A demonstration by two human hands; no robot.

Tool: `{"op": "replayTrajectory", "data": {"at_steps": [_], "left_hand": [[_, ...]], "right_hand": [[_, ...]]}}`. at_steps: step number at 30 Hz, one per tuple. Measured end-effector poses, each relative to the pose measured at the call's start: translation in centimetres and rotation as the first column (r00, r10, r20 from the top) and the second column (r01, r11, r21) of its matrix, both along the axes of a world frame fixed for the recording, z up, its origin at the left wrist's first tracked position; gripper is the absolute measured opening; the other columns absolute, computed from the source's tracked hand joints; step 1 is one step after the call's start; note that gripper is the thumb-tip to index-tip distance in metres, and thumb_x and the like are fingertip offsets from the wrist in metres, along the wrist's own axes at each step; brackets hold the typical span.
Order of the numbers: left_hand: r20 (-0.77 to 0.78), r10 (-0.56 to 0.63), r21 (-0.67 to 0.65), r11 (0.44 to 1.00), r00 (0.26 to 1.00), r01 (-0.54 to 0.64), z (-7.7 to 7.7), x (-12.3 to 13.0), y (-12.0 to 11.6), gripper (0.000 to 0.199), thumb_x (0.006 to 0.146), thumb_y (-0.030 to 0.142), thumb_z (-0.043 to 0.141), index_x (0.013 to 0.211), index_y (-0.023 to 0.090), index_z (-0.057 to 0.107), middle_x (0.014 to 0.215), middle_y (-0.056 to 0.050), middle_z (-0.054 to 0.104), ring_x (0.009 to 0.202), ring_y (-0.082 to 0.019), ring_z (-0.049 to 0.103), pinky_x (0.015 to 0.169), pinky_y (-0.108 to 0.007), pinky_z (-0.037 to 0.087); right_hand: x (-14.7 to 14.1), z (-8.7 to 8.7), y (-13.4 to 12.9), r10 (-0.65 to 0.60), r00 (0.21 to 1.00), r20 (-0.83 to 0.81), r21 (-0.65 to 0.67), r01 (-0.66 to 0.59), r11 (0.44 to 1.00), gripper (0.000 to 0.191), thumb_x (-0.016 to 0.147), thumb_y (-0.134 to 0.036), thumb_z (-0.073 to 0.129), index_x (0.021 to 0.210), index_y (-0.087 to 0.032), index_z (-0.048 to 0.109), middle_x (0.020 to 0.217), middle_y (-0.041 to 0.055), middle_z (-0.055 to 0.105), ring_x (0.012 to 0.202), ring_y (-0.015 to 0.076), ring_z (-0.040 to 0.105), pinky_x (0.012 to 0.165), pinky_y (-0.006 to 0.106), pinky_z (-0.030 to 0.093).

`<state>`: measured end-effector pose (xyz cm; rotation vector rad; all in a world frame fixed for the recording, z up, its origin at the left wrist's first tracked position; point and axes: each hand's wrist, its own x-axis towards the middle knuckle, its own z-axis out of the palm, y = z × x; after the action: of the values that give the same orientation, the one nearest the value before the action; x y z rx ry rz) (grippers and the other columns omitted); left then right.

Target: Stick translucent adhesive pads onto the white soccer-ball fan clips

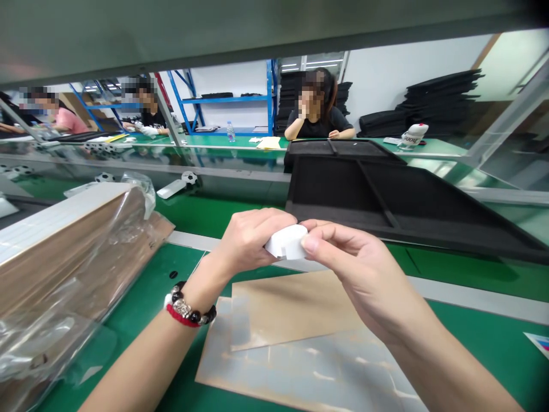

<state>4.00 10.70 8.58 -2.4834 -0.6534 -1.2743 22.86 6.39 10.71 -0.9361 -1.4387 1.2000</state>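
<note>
Both hands meet at the middle of the view around a small white rounded part (286,241); its exact kind is not clear. My left hand (246,237), with a beaded bracelet (189,309) at the wrist, is closed around the part's left side. The thumb of my right hand (343,246) presses on the part's right edge, with the fingers curled behind it. Below the hands lie a brown sheet (291,303) and a larger greyish sheet (291,372) on the green tabletop (171,366).
A cardboard box in clear plastic (77,246) stands at left. Large black trays (334,189) lie beyond my hands. White pieces with football-patterned balls (189,178) rest on the green belt (231,200). Co-workers (319,114) sit across, and a metal shelf (257,28) hangs overhead.
</note>
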Motion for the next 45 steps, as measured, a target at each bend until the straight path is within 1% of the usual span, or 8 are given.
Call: {"op": "replayTrajectory", "data": {"at_steps": [2,4,6,8,16,23,28,45], "left_hand": [[-0.002,0.018,0.014,1.000,1.000,-0.018,0.2,-0.1,-0.1,0.012,0.087,0.025,0.058,0.095,0.016,0.059,0.084,-0.004,0.071,0.078,-0.014,0.069,0.068,-0.023,0.054],[-0.014,0.043,0.027,0.999,0.999,-0.042,0.4,-0.2,-0.1,0.013,0.089,0.026,0.056,0.095,0.016,0.059,0.084,-0.004,0.071,0.078,-0.014,0.069,0.067,-0.023,0.054],[-0.027,0.062,0.037,0.997,0.998,-0.061,0.6,-0.2,-0.2,0.014,0.090,0.028,0.054,0.095,0.016,0.060,0.085,-0.004,0.072,0.077,-0.014,0.070,0.067,-0.023,0.054],[-0.034,0.074,0.056,0.996,0.997,-0.072,0.7,-0.2,-0.3,0.015,0.090,0.029,0.054,0.095,0.016,0.060,0.085,-0.004,0.073,0.076,-0.013,0.070,0.065,-0.022,0.053],[-0.043,0.077,0.113,0.991,0.996,-0.071,1.1,0.1,-0.6,0.013,0.088,0.026,0.058,0.095,0.016,0.058,0.086,-0.005,0.072,0.073,-0.013,0.068,0.064,-0.022,0.052],[-0.005,0.062,0.174,0.983,0.998,-0.060,1.1,0.2,-0.5,0.017,0.089,0.032,0.060,0.093,0.015,0.058,0.082,-0.004,0.071,0.067,-0.013,0.066,0.059,-0.022,0.050],[0.001,0.059,0.179,0.982,0.998,-0.058,1.2,0.2,-0.5,0.018,0.090,0.033,0.058,0.093,0.015,0.058,0.081,-0.004,0.071,0.068,-0.013,0.067,0.059,-0.022,0.050],[0.005,0.061,0.195,0.979,0.998,-0.061,1.3,0.3,-0.5,0.019,0.090,0.033,0.060,0.093,0.014,0.059,0.081,-0.004,0.070,0.066,-0.012,0.066,0.058,-0.022,0.050]], "right_hand": [[0.3,0.3,-0.1,-0.041,0.999,-0.023,0.055,0.042,0.998,0.018,0.075,-0.037,0.075,0.068,-0.021,0.071,0.091,0.0016,0.069,0.088,0.0176,0.064,0.075,0.027,0.053],[0.6,0.8,-0.3,-0.060,0.998,-0.027,0.109,0.062,0.992,0.015,0.076,-0.033,0.077,0.069,-0.022,0.071,0.075,-0.0006,0.068,0.071,0.0131,0.064,0.062,0.021,0.053],[1.0,1.3,-0.5,-0.041,0.999,-0.005,0.123,0.042,0.992,0.014,0.077,-0.032,0.077,0.069,-0.021,0.072,0.062,-0.0017,0.065,0.058,0.0111,0.061,0.052,0.018,0.051],[1.1,1.6,-0.7,-0.018,1.000,0.015,0.110,0.016,0.994,0.015,0.077,-0.032,0.078,0.069,-0.021,0.073,0.057,-0.0015,0.063,0.053,0.0114,0.060,0.048,0.018,0.051],[0.4,1.6,-1.0,-0.023,0.999,0.041,0.091,0.020,0.996,0.014,0.076,-0.030,0.078,0.067,-0.021,0.073,0.058,-0.0012,0.065,0.052,0.0102,0.059,0.044,0.015,0.048],[0.3,1.6,-2.0,-0.129,0.983,0.128,0.103,0.116,0.988,0.016,0.080,-0.031,0.076,0.069,-0.022,0.072,0.059,-0.0038,0.064,0.049,0.0053,0.052,0.044,0.011,0.042],[0.1,1.5,-2.0,-0.116,0.985,0.125,0.094,0.105,0.990,0.013,0.082,-0.031,0.076,0.072,-0.023,0.072,0.066,-0.0047,0.066,0.048,0.0032,0.053,0.043,0.008,0.043],[0.2,1.4,-2.0,-0.096,0.989,0.109,0.092,0.086,0.992,0.013,0.083,-0.032,0.075,0.073,-0.024,0.072,0.065,-0.0057,0.066,0.046,0.0028,0.055,0.043,0.008,0.044]]}}
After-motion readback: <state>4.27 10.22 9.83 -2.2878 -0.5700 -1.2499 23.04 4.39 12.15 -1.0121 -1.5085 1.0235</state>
